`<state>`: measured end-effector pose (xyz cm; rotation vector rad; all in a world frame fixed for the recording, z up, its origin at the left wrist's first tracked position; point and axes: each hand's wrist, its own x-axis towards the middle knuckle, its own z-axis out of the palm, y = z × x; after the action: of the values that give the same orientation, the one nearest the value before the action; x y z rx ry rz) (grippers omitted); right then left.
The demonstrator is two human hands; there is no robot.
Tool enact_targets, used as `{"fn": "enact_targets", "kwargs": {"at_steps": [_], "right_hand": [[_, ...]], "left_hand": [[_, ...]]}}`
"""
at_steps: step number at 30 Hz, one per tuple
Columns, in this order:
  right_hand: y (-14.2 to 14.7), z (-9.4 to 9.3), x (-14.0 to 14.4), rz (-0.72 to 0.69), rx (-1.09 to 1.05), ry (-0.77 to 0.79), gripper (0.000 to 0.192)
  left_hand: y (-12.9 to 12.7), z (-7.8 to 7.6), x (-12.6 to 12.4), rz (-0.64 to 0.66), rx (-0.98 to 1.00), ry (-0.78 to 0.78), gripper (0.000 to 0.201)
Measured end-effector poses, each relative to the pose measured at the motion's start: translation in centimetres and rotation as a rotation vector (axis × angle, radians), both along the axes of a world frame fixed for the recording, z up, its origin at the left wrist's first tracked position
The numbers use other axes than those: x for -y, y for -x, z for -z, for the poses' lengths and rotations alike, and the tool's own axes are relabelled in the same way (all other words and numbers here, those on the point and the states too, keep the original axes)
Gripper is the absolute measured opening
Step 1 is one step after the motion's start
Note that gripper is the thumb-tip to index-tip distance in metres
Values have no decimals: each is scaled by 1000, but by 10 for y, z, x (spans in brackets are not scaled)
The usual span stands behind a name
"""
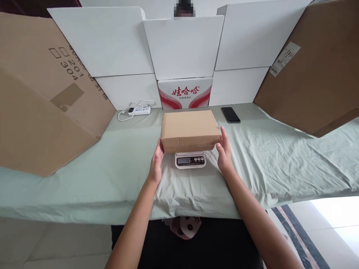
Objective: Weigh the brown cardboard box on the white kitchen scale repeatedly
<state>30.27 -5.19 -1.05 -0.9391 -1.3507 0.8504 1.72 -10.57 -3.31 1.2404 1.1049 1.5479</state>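
1. A closed brown box (190,129) rests flat on a small white scale (190,160) at the middle of the table (112,164). It is wider than the scale, so only the scale's front strip with the display and buttons shows from under its near edge.
2. The left hand (156,162) stands edge-up at the box's near left corner, palm turned inward, fingers straight and together. The fingertips touch or all but touch the corner; which of the two cannot be told. It grips nothing.
3. The right hand (224,151) mirrors it at the near right corner, flat and open, fingers along the box's side, touching or just beside it. It too clasps nothing.
4. With both palms flanking the box and none beneath it, the weight seems to sit on the scale, not in the hands; the hands look placed to steady or centre it.
5. The display is too small to read.
6. Behind the box, touching or just apart, stands a red-and-white carton (185,93) under white boards (183,46).
7. A black phone (230,114) lies to the right rear, a white power strip (139,110) with its cord to the left rear; both well apart from the box.
8. Large brown cartons lean in on the left (42,97) and right (316,71), narrowing the free table at either side.
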Motion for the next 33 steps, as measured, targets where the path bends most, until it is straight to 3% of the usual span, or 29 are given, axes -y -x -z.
{"fn": "enact_targets", "kwargs": {"at_steps": [3, 7, 9, 11, 14, 17, 20, 22, 26, 30, 33], "right_hand": [[4, -12, 1, -61, 30, -1, 96], [0, -41, -17, -69, 103, -75, 93], [-2, -54, -36, -50, 123, -115, 93], [0, -60, -61, -31, 125, -140, 90], [13, -48, -98, -32, 110, -135, 92], [29, -20, -123, -21, 98, -93, 99], [38, 7, -134, -11, 75, -87, 109], [39, 16, -138, -24, 80, -85, 112], [29, 19, -144, -31, 51, -50, 107], [2, 23, -153, 158, -34, 17, 96], [-16, 29, -160, 238, -48, 90, 92]], "left_hand": [[-1, -16, -1, 62, -9, 33, 107], [10, -53, -12, 98, -23, 0, 92], [16, -69, -29, 131, -18, -55, 88], [18, -75, -56, 147, -5, -107, 87], [12, -62, -106, 68, 29, -125, 89], [3, -31, -145, -25, 81, -19, 90], [1, -4, -159, -35, 103, 95, 88], [3, 6, -159, -28, 104, 106, 86], [9, 7, -157, -55, 94, 110, 86], [21, -1, -156, -166, 127, 170, 81], [27, -4, -155, -178, 142, 175, 81]]}}
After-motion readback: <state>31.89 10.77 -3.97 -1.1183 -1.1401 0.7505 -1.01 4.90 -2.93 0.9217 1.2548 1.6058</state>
